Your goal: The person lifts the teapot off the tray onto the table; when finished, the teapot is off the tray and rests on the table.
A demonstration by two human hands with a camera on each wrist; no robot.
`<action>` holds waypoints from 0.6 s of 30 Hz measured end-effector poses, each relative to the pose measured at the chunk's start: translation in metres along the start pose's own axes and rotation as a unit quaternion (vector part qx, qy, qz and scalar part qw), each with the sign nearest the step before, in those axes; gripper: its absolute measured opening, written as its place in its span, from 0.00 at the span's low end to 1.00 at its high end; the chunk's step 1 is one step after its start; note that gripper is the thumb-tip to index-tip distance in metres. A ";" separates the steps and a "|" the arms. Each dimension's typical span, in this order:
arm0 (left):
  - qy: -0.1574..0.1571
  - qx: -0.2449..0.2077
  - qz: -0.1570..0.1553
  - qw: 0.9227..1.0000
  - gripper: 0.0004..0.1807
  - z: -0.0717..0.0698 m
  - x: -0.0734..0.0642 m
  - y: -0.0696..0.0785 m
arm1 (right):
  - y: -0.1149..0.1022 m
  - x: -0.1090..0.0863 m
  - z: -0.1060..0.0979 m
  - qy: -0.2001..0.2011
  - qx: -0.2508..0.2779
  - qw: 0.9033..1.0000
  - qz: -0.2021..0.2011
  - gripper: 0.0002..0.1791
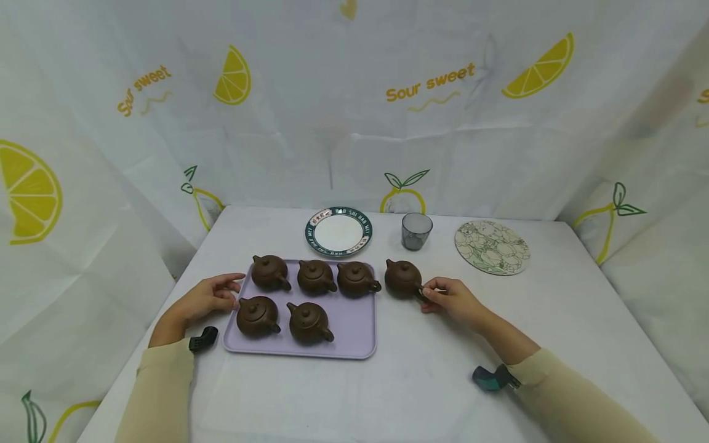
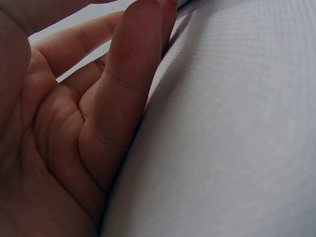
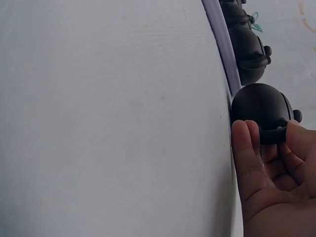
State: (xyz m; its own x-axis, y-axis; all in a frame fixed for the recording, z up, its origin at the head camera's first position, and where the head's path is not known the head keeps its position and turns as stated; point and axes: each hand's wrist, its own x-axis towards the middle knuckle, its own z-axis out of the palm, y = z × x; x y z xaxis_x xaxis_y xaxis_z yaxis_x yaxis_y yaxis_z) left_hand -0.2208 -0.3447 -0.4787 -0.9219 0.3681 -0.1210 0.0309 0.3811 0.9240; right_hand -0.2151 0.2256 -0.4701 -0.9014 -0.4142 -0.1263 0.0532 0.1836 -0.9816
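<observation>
Just right of the tray, a dark brown teapot (image 1: 403, 279) sits on the white table, its handle pinched between the thumb and fingers of my right hand (image 1: 455, 303). The right wrist view shows the same teapot (image 3: 260, 107) from the handle side. Several matching teapots stand on the lilac tray (image 1: 350, 329), the nearest being the one (image 1: 357, 279) at its right rim. My left hand (image 1: 207, 296) lies at the tray's left rim with fingers loosely bent, beside a teapot (image 1: 258, 316). In the left wrist view the left hand's (image 2: 98, 108) fingertips are partly cut off.
Behind the tray lies a round plate (image 1: 339, 231) with a dark green patterned rim. A grey translucent cup (image 1: 416, 231) stands to its right. Farther right is a round floral mat (image 1: 492, 247). A printed white curtain (image 1: 310, 154) hangs behind the table.
</observation>
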 end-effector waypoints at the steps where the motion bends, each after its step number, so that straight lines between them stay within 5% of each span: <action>1: -0.001 0.000 0.001 1.000 0.40 0.000 0.000 0.000 | 0.000 0.000 0.000 0.002 -0.002 1.000 0.002 0.16; 8: -0.004 0.003 0.005 1.000 0.39 0.001 0.000 0.000 | 0.001 -0.003 -0.001 0.020 -0.071 0.997 0.006 0.16; 14: -0.005 0.003 0.007 1.000 0.38 0.000 0.000 -0.003 | -0.009 -0.009 0.005 0.106 -0.211 0.972 -0.009 0.14; 18: -0.007 0.011 0.016 1.000 0.39 -0.001 0.001 -0.003 | -0.024 -0.009 0.021 0.137 -0.233 0.962 -0.036 0.12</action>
State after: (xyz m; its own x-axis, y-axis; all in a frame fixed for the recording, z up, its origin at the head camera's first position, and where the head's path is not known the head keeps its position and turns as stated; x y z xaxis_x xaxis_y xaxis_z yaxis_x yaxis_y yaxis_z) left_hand -0.2221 -0.3464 -0.4811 -0.9150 0.3920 -0.0957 0.0696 0.3869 0.9195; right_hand -0.1995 0.2057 -0.4482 -0.9781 -0.2032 0.0451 -0.1555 0.5691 -0.8075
